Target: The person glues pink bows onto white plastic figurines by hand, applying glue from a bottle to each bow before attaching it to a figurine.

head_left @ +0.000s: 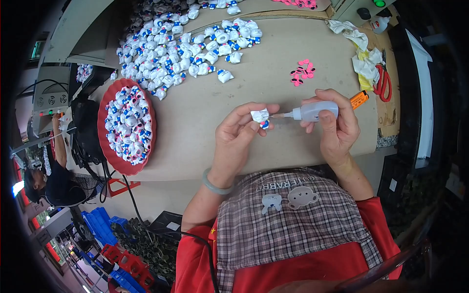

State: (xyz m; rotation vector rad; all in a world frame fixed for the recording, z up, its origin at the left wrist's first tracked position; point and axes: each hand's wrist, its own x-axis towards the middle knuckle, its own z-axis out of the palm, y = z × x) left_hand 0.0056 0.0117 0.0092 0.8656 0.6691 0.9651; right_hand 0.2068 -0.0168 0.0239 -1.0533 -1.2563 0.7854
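Observation:
Between the fingertips of my left hand (237, 132) is a small white and blue figurine (260, 117). My right hand (338, 129) is closed around a translucent squeeze bottle (316, 112), held sideways. Its thin tip points left and reaches the figurine; whether it touches is too small to tell. An orange stick-shaped thing (359, 99) with dark markings shows beyond my right hand's fingers; I cannot tell whether the hand holds it or it lies on the table. Small pink pieces (304, 72), some with dark spots, lie in a loose group beyond my right hand.
Many similar figurines (181, 51) spread over the far left of the table (195, 112). A red scalloped bowl (103, 122) full of figurines stands at left. Red-handled scissors (383, 85) and crumpled paper (366, 63) lie at right. Another person (53, 180) works farther left.

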